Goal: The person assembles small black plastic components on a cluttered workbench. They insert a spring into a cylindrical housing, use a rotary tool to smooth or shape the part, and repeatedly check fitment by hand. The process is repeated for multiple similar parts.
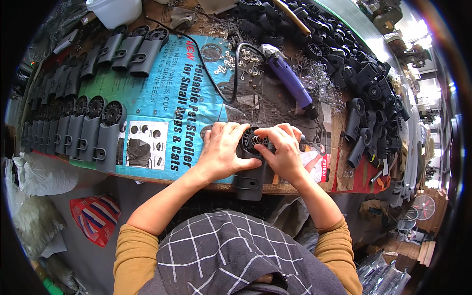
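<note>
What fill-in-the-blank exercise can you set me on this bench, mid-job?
1. Of its round end and slotted end, the gray part between the left grip and the right grip has the ____ one lower in the picture.
2. The rows of gray parts lie toward the picture's ____ side.
3. The cable joined to the purple tool is ____ in color.

Missing words: slotted; left; black.

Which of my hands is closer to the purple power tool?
Your right hand. It is at the right of the grey part, below the purple power tool in the picture; your left hand is at the part's left, farther from the tool.
</note>
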Demonstrator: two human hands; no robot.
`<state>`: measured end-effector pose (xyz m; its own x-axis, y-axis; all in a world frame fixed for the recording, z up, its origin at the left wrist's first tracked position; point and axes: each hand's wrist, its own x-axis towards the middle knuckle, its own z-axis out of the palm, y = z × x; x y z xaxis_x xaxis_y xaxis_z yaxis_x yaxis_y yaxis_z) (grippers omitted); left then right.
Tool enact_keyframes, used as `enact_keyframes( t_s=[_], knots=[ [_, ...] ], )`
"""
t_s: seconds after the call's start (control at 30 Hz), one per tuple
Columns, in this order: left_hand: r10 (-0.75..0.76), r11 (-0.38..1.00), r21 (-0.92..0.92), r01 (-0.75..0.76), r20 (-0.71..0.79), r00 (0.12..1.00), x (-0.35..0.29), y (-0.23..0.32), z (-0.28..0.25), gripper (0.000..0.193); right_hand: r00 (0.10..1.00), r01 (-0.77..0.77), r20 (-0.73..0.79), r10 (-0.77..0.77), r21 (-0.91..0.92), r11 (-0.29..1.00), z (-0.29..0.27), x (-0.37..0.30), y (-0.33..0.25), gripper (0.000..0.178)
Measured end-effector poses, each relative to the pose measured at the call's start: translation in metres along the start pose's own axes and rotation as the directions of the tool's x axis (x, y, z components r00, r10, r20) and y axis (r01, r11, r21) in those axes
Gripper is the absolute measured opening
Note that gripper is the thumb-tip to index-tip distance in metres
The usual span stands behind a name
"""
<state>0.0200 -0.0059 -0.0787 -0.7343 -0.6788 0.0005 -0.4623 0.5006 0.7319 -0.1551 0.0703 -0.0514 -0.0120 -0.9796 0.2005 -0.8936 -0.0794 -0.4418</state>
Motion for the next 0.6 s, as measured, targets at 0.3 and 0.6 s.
enact_keyframes(
  t_s=[0.3,0.6],
  knots=[
    [0.008,0.999,0.038,-0.008,-0.011,1.0,-0.001,-0.002,0.002,0.089,0.985,-0.152,-0.098,0.141,-0.112,0.982,-0.051,-0.019,0.026,0.048],
    [0.0,1.0,0.026,0.001,-0.022,1.0,0.0,-0.002,0.003,0.089,0.928,-0.28,-0.091,0.361,0.468,0.838,-0.038,-0.029,0.039,0.039]
  ],
)
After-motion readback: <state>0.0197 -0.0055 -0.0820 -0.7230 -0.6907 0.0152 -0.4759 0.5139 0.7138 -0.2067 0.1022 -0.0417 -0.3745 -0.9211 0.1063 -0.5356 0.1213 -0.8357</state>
